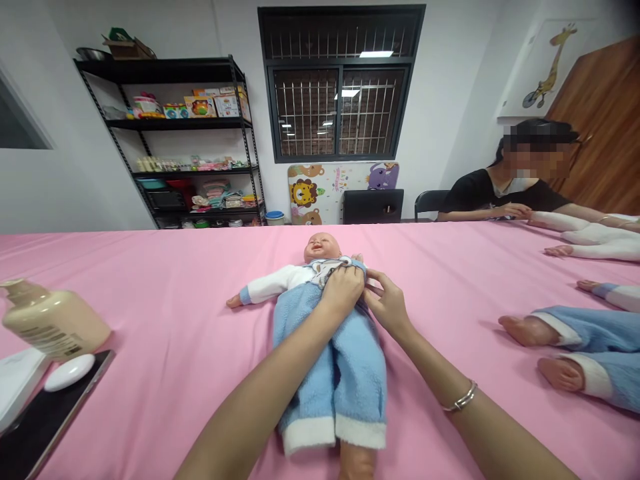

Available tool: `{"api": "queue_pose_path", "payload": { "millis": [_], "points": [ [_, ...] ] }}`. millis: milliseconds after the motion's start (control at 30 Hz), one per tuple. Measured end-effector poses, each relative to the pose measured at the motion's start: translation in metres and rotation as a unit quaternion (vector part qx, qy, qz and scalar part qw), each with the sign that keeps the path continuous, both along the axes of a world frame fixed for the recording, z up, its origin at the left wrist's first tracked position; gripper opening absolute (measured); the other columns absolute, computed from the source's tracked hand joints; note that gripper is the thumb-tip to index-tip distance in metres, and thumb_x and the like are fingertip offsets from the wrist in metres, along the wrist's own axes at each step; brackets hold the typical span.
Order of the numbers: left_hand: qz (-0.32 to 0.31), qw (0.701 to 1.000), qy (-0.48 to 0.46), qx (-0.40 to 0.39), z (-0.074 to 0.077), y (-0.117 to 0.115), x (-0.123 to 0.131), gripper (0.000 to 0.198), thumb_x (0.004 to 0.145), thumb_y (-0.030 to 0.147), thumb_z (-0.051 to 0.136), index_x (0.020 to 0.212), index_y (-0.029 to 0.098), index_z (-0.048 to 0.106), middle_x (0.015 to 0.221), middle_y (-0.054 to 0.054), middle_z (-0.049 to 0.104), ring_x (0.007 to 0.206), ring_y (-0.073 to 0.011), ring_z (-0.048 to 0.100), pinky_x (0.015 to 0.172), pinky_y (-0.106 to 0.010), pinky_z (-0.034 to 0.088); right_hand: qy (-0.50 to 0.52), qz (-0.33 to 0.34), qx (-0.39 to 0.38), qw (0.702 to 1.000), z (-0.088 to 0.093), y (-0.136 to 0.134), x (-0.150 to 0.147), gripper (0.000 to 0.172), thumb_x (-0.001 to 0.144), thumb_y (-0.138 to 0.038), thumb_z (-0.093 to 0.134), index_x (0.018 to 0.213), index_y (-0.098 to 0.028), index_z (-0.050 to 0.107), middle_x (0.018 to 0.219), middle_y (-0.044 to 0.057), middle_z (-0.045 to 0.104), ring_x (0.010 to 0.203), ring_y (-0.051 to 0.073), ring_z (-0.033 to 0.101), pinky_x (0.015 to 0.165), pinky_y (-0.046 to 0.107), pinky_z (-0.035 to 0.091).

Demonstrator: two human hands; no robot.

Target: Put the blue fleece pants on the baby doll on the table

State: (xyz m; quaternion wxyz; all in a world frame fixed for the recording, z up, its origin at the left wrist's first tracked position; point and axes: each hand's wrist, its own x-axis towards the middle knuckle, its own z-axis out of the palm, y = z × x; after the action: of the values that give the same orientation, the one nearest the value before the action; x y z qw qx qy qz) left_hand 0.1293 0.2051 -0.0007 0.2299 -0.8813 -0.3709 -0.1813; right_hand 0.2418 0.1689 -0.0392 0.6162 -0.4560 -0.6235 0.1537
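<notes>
doll (323,248) lies face-up beneath both grips: left hand (343,290) closed on the romper (350,373) at its chest, right hand (387,308) pinching the same cloth just beside. fastening seems in hand; next calls for fine, steady fingertips.

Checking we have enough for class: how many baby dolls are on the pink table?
3: a blue-fleece baby doll at centre; a blue-trousered one cropped at the right edge; a white-clothed one far right. Others may be hidden.

Left hand (343,291), right hand (388,307) (on doll (345,380))
</notes>
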Motion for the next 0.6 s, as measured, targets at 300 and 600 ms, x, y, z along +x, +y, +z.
{"api": "queue_pose_path", "payload": {
  "millis": [300,600],
  "points": [
    [-0.004,0.994,0.011,-0.111,0.007,-0.002,-0.001,0.019,0.082,0.023,0.049,0.092,0.011,0.060,0.090,-0.013,0.066,0.086,-0.0242,0.061,0.077,-0.035,0.047,-0.024,-0.101,-0.035,0.994,0.002,0.003,0.008,0.023,0.073,-0.035,0.053,0.079,-0.015,0.063,0.076,0.006,0.064,0.065,0.017,0.057,0.065,0.032,0.049],
    [0.016,0.994,0.005,-0.107,0.019,-0.002,-0.008,0.027,0.077,0.024,0.052,0.100,0.011,0.057,0.092,-0.013,0.065,0.087,-0.0258,0.061,0.073,-0.034,0.045,0.090,0.029,-0.184,0.978,0.026,0.039,0.021,0.023,0.058,-0.035,0.059,0.062,-0.013,0.059,0.052,0.001,0.054,0.048,0.010,0.048,0.046,0.022,0.038]
  ]
}}
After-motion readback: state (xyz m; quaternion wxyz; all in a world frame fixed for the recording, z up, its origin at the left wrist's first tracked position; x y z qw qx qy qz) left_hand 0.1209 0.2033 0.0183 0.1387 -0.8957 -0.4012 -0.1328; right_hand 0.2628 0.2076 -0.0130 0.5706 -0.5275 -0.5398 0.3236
